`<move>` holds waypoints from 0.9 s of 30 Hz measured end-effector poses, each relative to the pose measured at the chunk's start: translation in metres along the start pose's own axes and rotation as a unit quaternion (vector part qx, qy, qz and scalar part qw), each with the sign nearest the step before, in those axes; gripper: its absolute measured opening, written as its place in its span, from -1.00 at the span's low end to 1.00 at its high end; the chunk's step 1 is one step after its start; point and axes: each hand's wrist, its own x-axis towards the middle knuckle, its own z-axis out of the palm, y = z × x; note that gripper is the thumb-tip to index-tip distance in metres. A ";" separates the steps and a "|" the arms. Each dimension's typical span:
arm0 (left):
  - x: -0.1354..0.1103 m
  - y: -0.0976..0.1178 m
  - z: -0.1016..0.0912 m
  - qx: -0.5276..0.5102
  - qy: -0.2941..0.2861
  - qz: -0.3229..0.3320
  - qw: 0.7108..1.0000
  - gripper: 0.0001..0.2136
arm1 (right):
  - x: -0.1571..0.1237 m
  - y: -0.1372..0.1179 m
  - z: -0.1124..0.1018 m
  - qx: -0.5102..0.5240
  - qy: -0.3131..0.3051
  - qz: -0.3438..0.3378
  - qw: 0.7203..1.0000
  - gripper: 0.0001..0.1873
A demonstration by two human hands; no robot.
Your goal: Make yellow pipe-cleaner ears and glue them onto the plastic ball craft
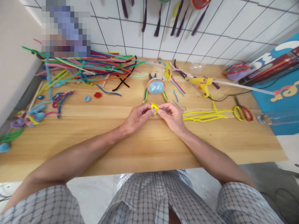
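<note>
My left hand and my right hand meet over the middle of the wooden table. Both pinch a small bent yellow pipe cleaner between their fingertips. Just beyond them lies a blue dome ringed in orange, with green-and-yellow pipe cleaner pieces at its sides. Several straight yellow pipe cleaners lie to the right of my right hand.
A heap of coloured pipe cleaners fills the back left. A yellow glue gun and its cord lie at the back right. Red-and-yellow scissors lie near the right edge. Small metal scissors lie by my right hand.
</note>
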 end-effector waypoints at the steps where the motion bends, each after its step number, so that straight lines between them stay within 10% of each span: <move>1: 0.000 0.000 0.000 0.008 0.005 -0.005 1.000 -0.63 | -0.002 -0.001 0.001 -0.034 -0.002 -0.019 0.999 -0.71; 7: -0.001 0.002 -0.009 0.051 0.042 -0.026 0.997 -0.72 | -0.004 -0.007 -0.007 -0.200 0.077 -0.176 0.961 -0.82; 12: 0.001 0.001 -0.011 0.067 0.021 -0.039 0.997 -0.68 | 0.012 0.004 -0.021 -0.158 0.177 -0.157 0.959 -0.73; 27: 0.008 -0.009 -0.011 0.002 0.059 -0.049 0.997 -0.55 | -0.015 -0.007 0.017 -0.278 -0.024 -0.403 0.871 -0.86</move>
